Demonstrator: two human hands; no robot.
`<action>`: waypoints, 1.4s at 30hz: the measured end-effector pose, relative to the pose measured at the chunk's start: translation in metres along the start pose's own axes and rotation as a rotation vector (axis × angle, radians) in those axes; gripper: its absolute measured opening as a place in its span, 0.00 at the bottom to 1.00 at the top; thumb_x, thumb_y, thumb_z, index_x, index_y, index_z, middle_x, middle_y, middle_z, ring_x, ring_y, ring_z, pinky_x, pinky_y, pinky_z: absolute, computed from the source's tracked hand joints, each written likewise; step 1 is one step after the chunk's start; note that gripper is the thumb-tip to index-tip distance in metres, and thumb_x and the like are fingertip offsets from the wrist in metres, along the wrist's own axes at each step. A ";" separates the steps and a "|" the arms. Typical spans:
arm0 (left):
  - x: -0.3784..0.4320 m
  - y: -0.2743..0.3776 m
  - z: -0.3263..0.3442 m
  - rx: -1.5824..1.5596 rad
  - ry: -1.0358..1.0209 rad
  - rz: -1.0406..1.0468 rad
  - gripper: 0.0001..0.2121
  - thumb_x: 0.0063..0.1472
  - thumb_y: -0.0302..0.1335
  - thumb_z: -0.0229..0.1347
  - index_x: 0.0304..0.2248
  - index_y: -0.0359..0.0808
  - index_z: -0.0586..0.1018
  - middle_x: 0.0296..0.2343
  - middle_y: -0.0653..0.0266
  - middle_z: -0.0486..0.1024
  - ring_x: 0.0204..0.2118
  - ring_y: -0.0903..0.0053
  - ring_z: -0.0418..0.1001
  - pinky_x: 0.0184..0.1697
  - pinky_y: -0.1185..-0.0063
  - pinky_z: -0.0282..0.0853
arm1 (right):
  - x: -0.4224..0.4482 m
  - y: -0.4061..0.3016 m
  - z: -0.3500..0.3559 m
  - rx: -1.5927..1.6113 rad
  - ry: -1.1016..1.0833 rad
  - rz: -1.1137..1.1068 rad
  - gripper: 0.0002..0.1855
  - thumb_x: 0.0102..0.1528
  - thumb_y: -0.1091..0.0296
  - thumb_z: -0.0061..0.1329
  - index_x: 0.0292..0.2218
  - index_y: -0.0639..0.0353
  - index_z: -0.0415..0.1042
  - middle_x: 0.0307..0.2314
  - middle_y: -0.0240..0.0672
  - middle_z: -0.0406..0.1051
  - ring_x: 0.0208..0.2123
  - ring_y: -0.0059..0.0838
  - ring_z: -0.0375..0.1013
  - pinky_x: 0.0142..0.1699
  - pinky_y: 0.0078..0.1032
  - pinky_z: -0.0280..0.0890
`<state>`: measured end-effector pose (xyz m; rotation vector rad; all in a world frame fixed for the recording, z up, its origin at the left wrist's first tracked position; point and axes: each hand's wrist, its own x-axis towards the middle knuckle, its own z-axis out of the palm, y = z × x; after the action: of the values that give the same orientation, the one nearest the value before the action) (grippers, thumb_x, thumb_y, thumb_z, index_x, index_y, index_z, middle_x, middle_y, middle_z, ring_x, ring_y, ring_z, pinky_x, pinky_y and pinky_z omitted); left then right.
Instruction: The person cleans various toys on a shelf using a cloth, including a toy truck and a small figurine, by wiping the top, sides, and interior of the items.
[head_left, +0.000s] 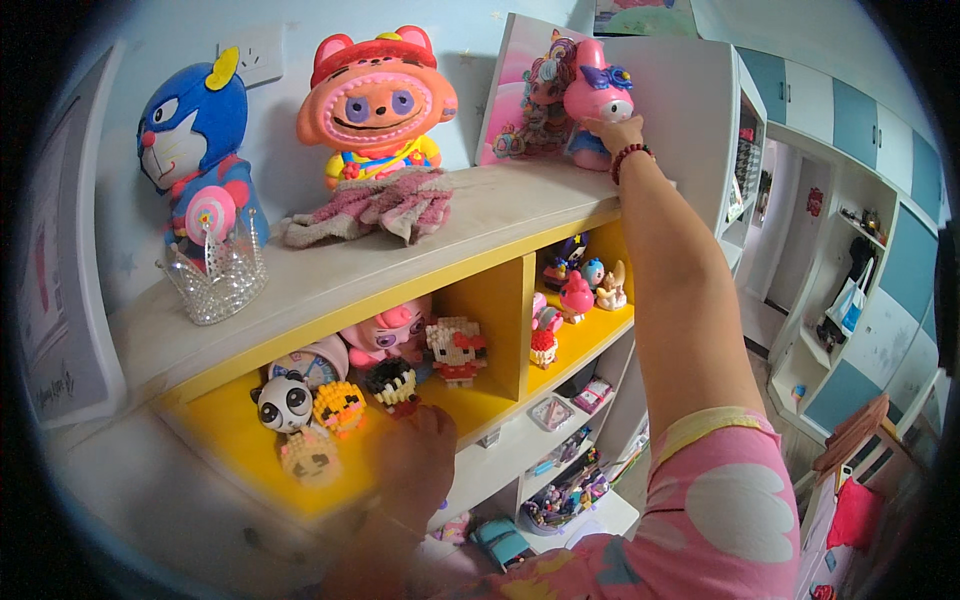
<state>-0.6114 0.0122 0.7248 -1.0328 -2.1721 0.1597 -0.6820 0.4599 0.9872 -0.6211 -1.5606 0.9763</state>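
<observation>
My right hand (619, 133) grips a pink long-eared figurine (596, 94) with a blue bow, upright at the far end of the shelf top (510, 196). Behind it leans a pink picture of a doll (525, 97). My left hand (424, 450), partly blurred, is low at the yellow cubby, near a black-haired block figure (393, 381); whether it touches or holds anything cannot be told. Beside that figure are an orange block figure (340, 409), a panda figure (285, 405) and a white block cat figure (456, 351). A crumpled pink-and-white cloth (382, 206) lies on the shelf top.
A clear beaded crown (217, 281) and a blue-masked figure (199, 142) stand at the left of the shelf top, near a large orange figure (379, 105). Small figurines (576, 296) fill the right cubby. Lower down are a basket of pens (566, 495) and a teal case (501, 541).
</observation>
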 end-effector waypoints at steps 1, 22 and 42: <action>-0.001 0.000 0.001 0.016 0.018 0.010 0.17 0.48 0.30 0.49 0.39 0.34 0.70 0.33 0.60 0.67 0.31 0.69 0.69 0.29 0.73 0.66 | 0.001 0.004 0.001 0.005 -0.019 -0.044 0.62 0.28 0.53 0.65 0.55 0.66 0.39 0.51 0.49 0.56 0.51 0.41 0.60 0.55 0.35 0.54; 0.001 0.001 -0.002 -0.051 0.009 -0.007 0.14 0.48 0.26 0.48 0.37 0.33 0.71 0.30 0.59 0.67 0.28 0.71 0.67 0.27 0.77 0.64 | -0.022 -0.008 -0.025 0.563 0.045 0.234 0.35 0.34 0.59 0.62 0.42 0.67 0.66 0.39 0.38 0.67 0.38 0.31 0.68 0.40 0.30 0.66; -0.001 0.001 -0.009 0.030 -0.039 -0.034 0.13 0.50 0.28 0.48 0.37 0.36 0.71 0.29 0.63 0.66 0.29 0.73 0.67 0.29 0.78 0.66 | -0.098 -0.029 -0.113 0.761 -0.287 0.134 0.21 0.45 0.55 0.54 0.39 0.55 0.70 0.32 0.33 0.66 0.32 0.32 0.69 0.34 0.36 0.70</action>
<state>-0.6042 0.0109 0.7306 -0.9829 -2.2140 0.1979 -0.5469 0.3935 0.9618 -0.0446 -1.2499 1.6940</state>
